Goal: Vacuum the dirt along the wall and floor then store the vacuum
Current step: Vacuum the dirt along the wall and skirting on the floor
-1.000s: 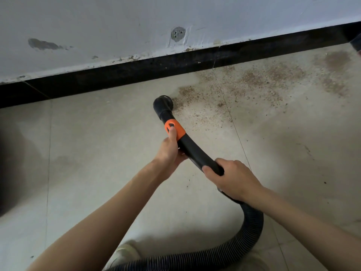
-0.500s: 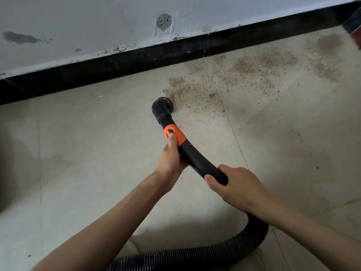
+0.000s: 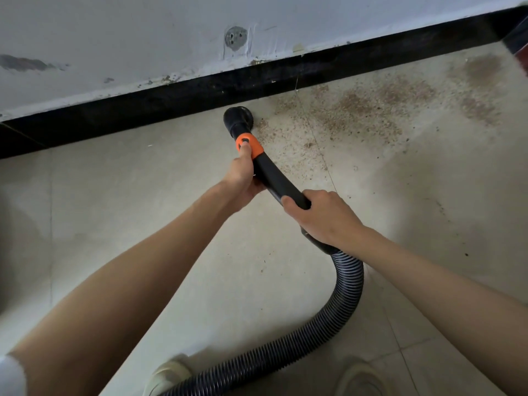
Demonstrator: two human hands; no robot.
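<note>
Two hands grip the vacuum wand (image 3: 278,182): left hand (image 3: 243,178) beside the orange collar (image 3: 248,145), right hand (image 3: 323,217) behind; nozzle (image 3: 237,118) near the black baseboard (image 3: 171,101), beside the dirt (image 3: 357,110).

the nozzle (image 3: 237,118) has slid forward, closer to the baseboard (image 3: 171,101).
</note>
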